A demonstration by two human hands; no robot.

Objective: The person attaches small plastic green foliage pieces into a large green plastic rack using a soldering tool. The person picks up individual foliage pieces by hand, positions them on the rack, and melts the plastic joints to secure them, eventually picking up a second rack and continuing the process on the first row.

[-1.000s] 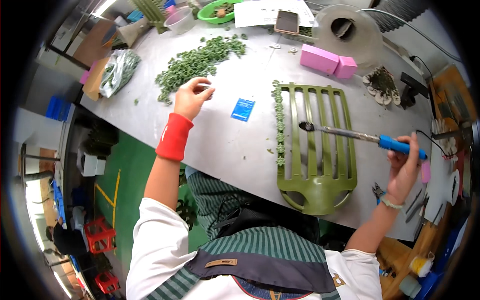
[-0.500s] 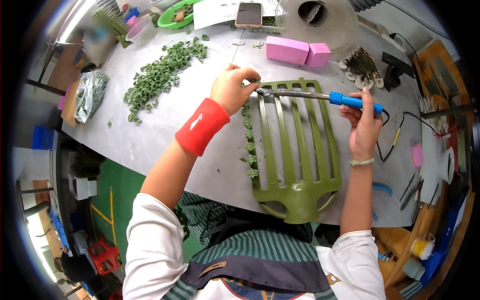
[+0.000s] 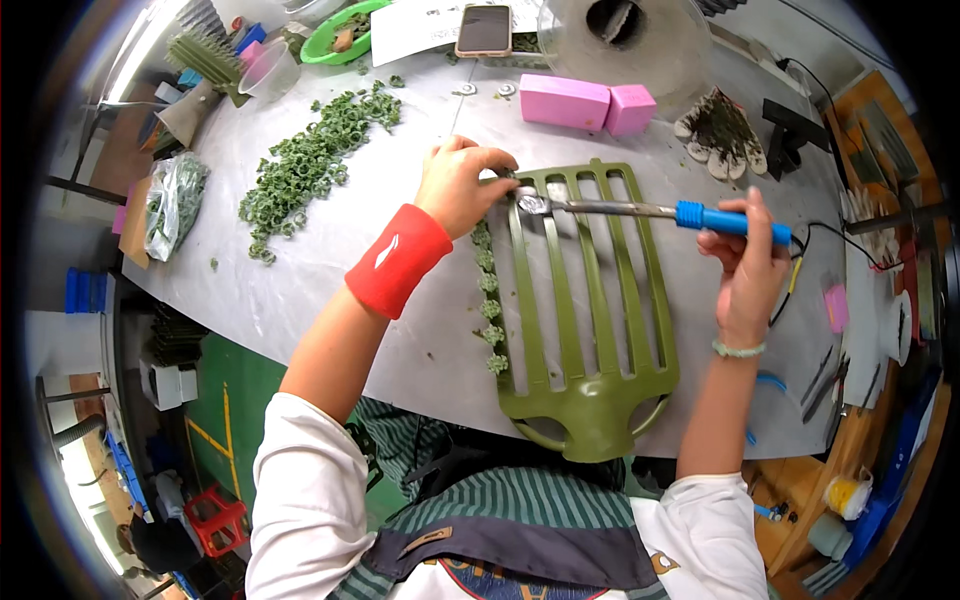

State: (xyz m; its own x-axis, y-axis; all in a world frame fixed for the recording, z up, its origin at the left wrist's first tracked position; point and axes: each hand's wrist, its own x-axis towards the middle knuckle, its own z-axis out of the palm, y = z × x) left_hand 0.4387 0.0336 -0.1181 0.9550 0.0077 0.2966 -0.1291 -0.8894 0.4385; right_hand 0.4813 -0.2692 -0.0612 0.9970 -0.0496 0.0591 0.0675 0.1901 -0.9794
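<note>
Far L: clear plastic bag (image 3: 176, 208) at the tabletop (image 3: 400, 345) edge, then a loose pile of small green pcs (image 3: 315, 160), well apart from the work. Next the L hand (image 3: 462, 188): thumb & index pinched close tog. at the upper L corner of the olive-green slotted frame (image 3: 590, 405); can't tell for sure if a pc is gripped btwn the tips. Below those fingers, a row of green rosettes (image 3: 490, 310) runs down the frame's L edge. Frame lies flat on the tabletop, slots running away from the person, just R of the L hand & L of the R hand. The blue-handled tool (image 3: 735, 222) reaches across its upper part, metal tip just beside the L fingertips; contact w/ the frame unclear. R hand (image 3: 745, 285) is wrapped round the blue handle, off the frame's R side. Step in hand looks like working the corner at the top of the rosette row w/ tool tip & pinch tog.; I'd say the next move calls for a steady tip, fingertips kept clear of the metal.
</note>
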